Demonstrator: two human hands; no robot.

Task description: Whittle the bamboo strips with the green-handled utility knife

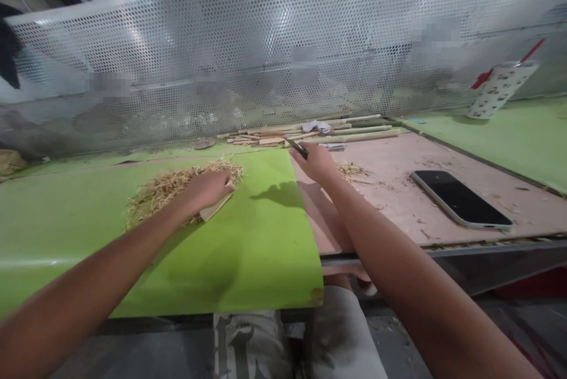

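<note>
My left hand (211,188) is closed around a pale flat piece of wood or card (218,204), beside a heap of wood shavings (163,191) on the bright green mat (261,255). A knife (297,147) is gripped in my right hand (316,162), its blade pointing up and left. That hand hovers near the mat's right edge, just in front of thin wooden strips (274,136) lying at the back. Its shadow falls on the green mat.
A phone (463,196) lies on the pinkish board (376,160) at right, among scattered shavings. Behind stands a perforated metal screen (248,54). A patterned cup (502,90) with a red straw stands at far right. My knees (345,332) are below the table edge.
</note>
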